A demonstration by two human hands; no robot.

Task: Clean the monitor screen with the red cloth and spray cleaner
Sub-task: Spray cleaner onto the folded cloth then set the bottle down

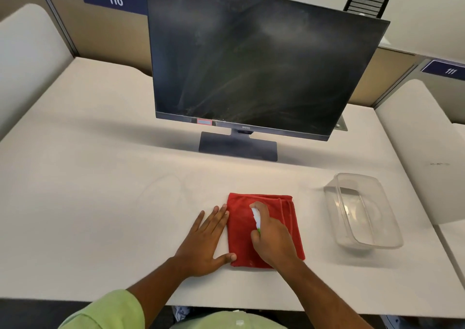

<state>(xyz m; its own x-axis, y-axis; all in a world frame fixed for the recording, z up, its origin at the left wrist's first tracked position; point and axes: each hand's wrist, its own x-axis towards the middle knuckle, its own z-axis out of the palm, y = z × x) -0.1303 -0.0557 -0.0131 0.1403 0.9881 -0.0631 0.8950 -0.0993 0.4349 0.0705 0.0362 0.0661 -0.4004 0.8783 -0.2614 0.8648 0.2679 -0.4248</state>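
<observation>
Spraying the red cloth (264,230): right hand (273,240) grips spray cleaner (256,218), left hand (208,238) flat beside it; monitor screen (251,64) unwiped, dusty.

The person wears a light green short-sleeved top (108,312). Its left sleeve ends above the elbow, and more of the same green cloth shows at the bottom middle of the view, with a small pale mark on it. Both forearms are bare, and the left hand (205,240) and right hand (273,238) carry no gloves, rings or watch.
</observation>
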